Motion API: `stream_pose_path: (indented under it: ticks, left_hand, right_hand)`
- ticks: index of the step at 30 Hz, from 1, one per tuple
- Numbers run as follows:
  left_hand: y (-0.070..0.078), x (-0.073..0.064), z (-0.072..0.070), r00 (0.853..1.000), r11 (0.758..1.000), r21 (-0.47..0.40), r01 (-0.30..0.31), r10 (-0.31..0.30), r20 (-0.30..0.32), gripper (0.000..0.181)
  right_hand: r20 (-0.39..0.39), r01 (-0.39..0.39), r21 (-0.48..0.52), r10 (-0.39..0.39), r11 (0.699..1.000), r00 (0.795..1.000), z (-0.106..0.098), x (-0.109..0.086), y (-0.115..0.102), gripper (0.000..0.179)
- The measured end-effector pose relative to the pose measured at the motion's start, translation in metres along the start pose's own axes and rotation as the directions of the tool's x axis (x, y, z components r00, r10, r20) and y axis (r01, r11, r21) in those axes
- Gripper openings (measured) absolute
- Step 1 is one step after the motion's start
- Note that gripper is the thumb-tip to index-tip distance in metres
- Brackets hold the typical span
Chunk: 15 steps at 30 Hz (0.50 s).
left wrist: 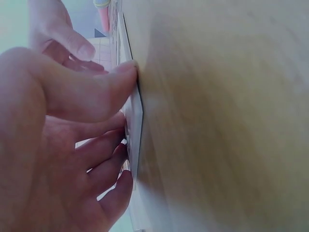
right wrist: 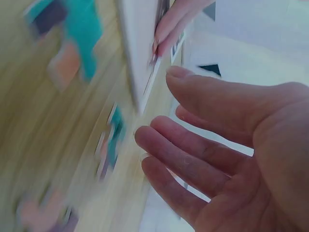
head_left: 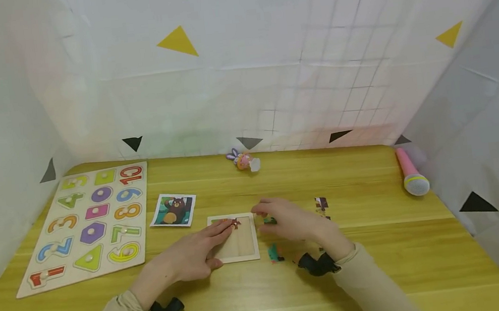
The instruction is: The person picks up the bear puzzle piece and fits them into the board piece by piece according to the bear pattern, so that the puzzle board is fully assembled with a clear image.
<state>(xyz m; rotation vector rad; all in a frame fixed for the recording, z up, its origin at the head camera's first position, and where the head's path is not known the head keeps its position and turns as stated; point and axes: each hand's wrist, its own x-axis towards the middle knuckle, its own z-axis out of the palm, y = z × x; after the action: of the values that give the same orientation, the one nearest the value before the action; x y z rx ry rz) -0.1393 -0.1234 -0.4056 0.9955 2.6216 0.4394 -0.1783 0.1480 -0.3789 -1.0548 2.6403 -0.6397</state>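
Left hand [head_left: 196, 255], fingers extended, is resting on a squarish tray [head_left: 242, 242], sides running front-to-back; right hand [head_left: 290, 219], loosely spread, is holding nothing.

With the tray [head_left: 237, 259] as dial centre, my left hand [head_left: 196, 255] blocks 8 to 11 o'clock and my right hand [head_left: 290, 220] fills 3. I could pass over open tabletop [head_left: 246, 297] at 6, or at 12 up to the small toy [head_left: 243, 161]. A teal piece [head_left: 273, 252] obstructs 4; at 10, the bear card [head_left: 174, 210] crowds the number board [head_left: 110, 221]. Bare wood separates the dark pieces [head_left: 321, 202] from the microphone [head_left: 410, 171], toward 2:30.
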Motion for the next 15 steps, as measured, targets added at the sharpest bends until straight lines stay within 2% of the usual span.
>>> stream_pose_path:
  ticks: [8,15]
  left_hand:
    - [0.001,-0.001,-0.001,1.0,1.0,-0.006,0.001,-0.001,0.004,0.071]
    - [0.002,-0.002,-0.001,1.0,1.0,-0.021,0.016,-0.016,0.006,0.07]
  right_hand:
    - [-0.078,-0.113,0.007,0.113,0.994,0.991,-0.013,-0.023,0.025,0.044]
    - [-0.13,-0.096,0.047,0.101,0.994,0.986,-0.022,-0.045,0.053,0.043]
